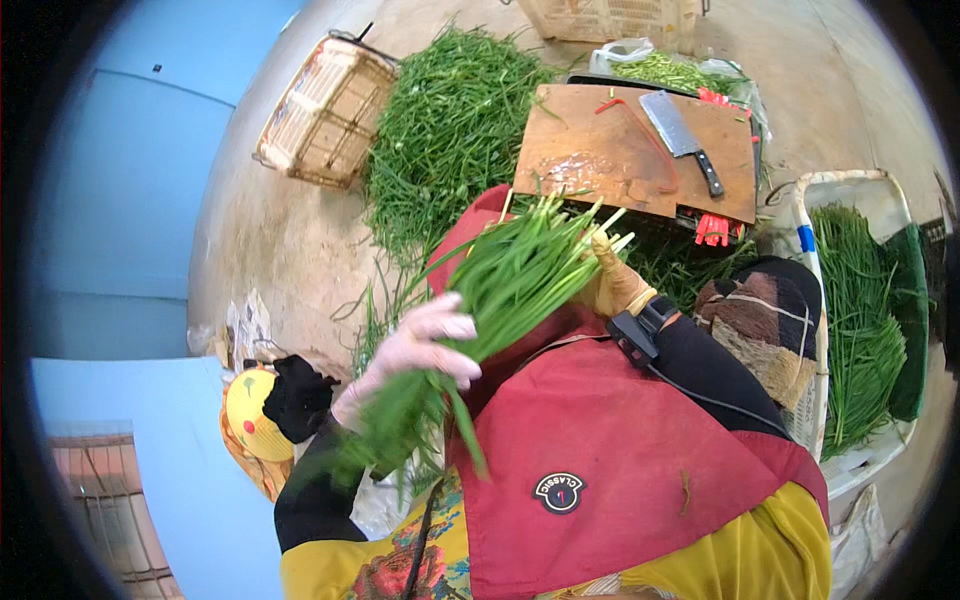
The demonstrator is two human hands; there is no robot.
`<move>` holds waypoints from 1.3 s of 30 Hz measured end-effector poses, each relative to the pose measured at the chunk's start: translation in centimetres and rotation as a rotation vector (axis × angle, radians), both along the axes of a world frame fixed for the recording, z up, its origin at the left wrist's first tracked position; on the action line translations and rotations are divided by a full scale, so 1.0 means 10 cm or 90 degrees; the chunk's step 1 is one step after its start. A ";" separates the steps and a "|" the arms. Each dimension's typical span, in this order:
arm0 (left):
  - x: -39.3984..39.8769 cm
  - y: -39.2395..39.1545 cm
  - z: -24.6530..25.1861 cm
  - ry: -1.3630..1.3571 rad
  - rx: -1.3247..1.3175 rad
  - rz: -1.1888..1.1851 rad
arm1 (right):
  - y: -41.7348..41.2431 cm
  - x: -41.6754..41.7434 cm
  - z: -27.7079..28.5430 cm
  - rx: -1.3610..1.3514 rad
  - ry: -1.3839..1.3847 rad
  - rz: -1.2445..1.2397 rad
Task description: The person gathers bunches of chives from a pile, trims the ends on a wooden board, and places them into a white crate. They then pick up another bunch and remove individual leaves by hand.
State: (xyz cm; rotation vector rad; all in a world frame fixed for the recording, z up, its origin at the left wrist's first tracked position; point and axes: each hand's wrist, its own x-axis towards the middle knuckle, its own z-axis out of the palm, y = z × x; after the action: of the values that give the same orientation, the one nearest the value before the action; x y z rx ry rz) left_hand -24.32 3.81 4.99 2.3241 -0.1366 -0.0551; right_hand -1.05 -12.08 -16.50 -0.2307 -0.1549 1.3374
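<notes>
A bunch of long flat green leaves with pale stem ends, apparently garlic chives, lies slantwise across my lap. My right hand, in a yellowish glove, grips it near the pale ends. Over the leafy part is my left hand, in a pinkish-white glove, its fingers spread and bent against the leaves. Whether they close around them is not clear. Leaf tips hang blurred below that hand. Beneath the bunch is my red apron.
Ahead, a wooden board carries a cleaver and a red strip. A large chive heap lies left of it, beside a plastic crate. At right, a white-rimmed basket holds neatly laid chives. Red ties poke out under the board.
</notes>
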 end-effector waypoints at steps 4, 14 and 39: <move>-0.29 -0.21 0.01 0.181 0.132 -0.053 | 0.09 -0.04 -0.07 -0.139 0.037 -0.051; -0.57 0.68 0.23 0.297 -0.454 0.196 | 0.25 0.05 0.12 -0.197 0.009 -0.071; 0.81 0.44 -0.11 0.152 -0.560 0.272 | 0.33 0.12 0.77 0.042 -0.081 -0.003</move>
State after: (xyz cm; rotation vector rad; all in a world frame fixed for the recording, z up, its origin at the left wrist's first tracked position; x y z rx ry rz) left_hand -16.20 8.19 3.93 1.4135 0.3871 -0.0445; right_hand 0.12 -8.75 -8.84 -0.2603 -0.3043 1.3111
